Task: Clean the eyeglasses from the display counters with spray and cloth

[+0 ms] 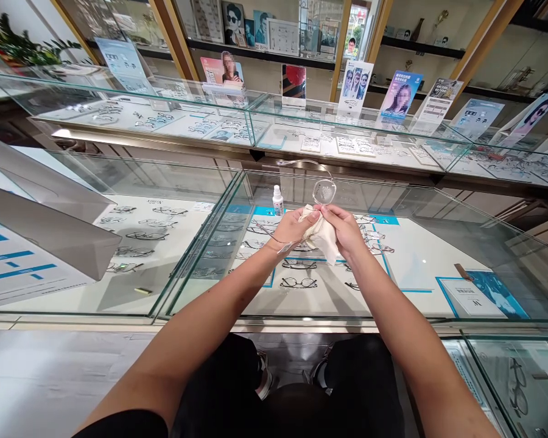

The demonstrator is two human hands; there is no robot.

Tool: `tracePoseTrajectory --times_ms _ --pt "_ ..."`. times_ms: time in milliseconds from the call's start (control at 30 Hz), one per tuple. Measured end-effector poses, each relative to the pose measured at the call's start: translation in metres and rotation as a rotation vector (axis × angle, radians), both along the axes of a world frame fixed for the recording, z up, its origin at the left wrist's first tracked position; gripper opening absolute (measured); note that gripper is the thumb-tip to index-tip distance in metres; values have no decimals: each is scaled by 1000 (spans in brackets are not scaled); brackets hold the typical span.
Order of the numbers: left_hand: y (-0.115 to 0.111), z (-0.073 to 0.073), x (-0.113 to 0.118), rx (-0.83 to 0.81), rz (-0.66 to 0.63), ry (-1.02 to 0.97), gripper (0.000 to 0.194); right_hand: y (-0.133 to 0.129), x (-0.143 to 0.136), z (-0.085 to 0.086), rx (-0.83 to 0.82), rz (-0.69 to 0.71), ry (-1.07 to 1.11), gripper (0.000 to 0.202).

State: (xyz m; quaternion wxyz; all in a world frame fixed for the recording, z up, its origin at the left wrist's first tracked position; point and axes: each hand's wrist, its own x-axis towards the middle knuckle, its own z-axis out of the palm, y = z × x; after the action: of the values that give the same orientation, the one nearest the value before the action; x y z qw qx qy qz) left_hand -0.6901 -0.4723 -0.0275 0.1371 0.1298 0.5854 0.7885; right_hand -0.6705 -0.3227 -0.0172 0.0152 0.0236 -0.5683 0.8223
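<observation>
Thin-framed eyeglasses (324, 192) are held out over the glass counter, one round clear lens showing beyond my fingertips and a slim temple arm stretching behind it. A cream cloth (326, 238) is bunched around the nearer part, hiding the other lens. My left hand (293, 226) is closed on the cloth, thumb pointing inward. Opposite it, my right hand (344, 228) pinches cloth and frame with thumb and fingers together. The fingertips of both hands nearly meet. A thin line crosses my left wrist; whether it is the other temple I cannot tell. A small white bottle (277, 201) stands just beyond my left hand.
Several eyeglasses (298, 283) lie inside the glass display case (411, 304) below my hands. A large white printed sign (41, 255) stands at left. Behind runs a second glass case (164, 131) topped with advertising cards (399, 94). A potted plant (22, 45) is at far left.
</observation>
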Motion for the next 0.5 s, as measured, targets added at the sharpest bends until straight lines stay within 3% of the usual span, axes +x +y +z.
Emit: tracePoseTrajectory --times_ms 100,300,500 --pt "-2 1 -1 -3 0 44 62 5 -1 3 3 -41 9 39" --pt "-7 11 2 6 -195 -8 62 9 -4 2 16 -59 -6 42" --pt "-4 6 1 -70 -84 30 62 1 -6 -6 -77 -19 -65 42"
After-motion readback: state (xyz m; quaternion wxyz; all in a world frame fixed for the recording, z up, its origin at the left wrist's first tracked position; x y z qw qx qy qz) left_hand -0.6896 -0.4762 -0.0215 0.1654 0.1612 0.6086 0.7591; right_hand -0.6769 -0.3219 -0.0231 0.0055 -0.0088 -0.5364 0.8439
